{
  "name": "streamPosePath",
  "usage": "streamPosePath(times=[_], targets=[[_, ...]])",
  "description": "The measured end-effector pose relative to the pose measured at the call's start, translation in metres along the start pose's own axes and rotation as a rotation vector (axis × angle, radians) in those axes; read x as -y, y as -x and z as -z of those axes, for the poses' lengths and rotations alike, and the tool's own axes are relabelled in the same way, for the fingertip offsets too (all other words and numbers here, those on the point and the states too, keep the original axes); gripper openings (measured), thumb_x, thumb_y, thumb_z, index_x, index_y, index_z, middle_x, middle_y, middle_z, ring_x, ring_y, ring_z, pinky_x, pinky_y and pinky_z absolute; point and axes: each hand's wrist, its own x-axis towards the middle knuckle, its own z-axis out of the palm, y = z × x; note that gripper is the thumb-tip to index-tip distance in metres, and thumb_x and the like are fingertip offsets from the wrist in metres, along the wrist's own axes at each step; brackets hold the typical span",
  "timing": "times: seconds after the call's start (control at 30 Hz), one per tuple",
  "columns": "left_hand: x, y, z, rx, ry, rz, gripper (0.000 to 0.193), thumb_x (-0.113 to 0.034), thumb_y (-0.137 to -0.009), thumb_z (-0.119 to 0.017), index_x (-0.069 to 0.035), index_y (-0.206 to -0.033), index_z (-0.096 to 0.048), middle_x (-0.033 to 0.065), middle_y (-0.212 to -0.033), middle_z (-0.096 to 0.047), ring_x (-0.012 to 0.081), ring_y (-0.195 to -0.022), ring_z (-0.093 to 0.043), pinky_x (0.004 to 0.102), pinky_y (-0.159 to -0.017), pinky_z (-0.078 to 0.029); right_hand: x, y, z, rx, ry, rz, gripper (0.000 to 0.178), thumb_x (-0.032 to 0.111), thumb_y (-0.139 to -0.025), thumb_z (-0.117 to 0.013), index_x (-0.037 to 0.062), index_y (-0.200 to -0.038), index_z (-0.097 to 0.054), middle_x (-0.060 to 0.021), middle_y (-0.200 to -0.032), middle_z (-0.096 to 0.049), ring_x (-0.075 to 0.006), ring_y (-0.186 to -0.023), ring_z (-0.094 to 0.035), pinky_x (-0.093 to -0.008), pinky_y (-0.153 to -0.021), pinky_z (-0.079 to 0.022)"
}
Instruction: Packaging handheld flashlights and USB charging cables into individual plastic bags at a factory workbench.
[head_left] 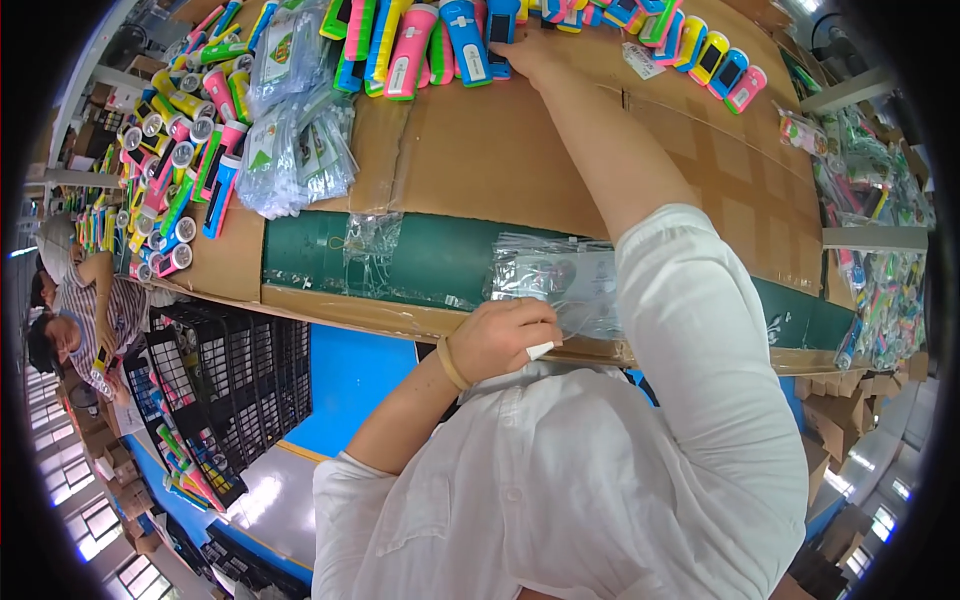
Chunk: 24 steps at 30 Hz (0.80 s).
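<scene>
My right hand (525, 60) reaches to the far side of the table, its fingers closed on a blue flashlight (501, 27) with a dark panel. Beside it stands a row of similar flashlights, among them a blue one with a white switch plate (465, 40) and a pink one (410, 52). Close to my body, my left hand (503, 338) is curled, with a white wrap on one digit and a tan band at the wrist. It lies against a stack of clear plastic bags (585, 285); what its fingers hold, if anything, is hidden.
A heap of colourful flashlights (185, 150) lies at the left beside piled clear bags with printed cards (297, 150). More flashlights (712, 58) stand at the far right, near filled bags (870, 270). Black crates (250, 400) stand left, below the table edge. Another person (95, 320) works farther left.
</scene>
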Motion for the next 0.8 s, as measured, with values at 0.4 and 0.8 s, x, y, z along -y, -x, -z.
streamPosePath(times=[0.4, 0.8], targets=[[0.007, 0.000, 0.003, -0.139, 0.098, 0.116, 0.012, -0.004, -0.079, -0.073, -0.007, -0.090, -0.072, 0.0078, -0.091, -0.063, 0.0260, -0.080, -0.065, 0.0351, -0.069, -0.054, -0.030, 0.251, 0.155, 0.820, -0.867, -0.070, 0.061, 0.032, -0.095, -0.071, 0.0054, -0.144, -0.045, -0.0050, -0.130, -0.060, -0.0147, -0.120, -0.057, -0.0343, -0.103, -0.047], [-0.007, 0.003, 0.001, -0.086, 0.018, -0.013, 0.015, -0.005, -0.076, -0.079, -0.008, -0.089, -0.072, 0.0066, -0.085, -0.061, 0.0232, -0.073, -0.062, 0.0337, -0.061, -0.051, -0.079, 0.323, 0.219, 0.619, -0.116, -0.114, 0.060, 0.024, -0.097, -0.066, 0.0012, -0.146, -0.040, -0.0121, -0.127, -0.062, -0.0189, -0.117, -0.059, -0.0367, -0.100, -0.047]])
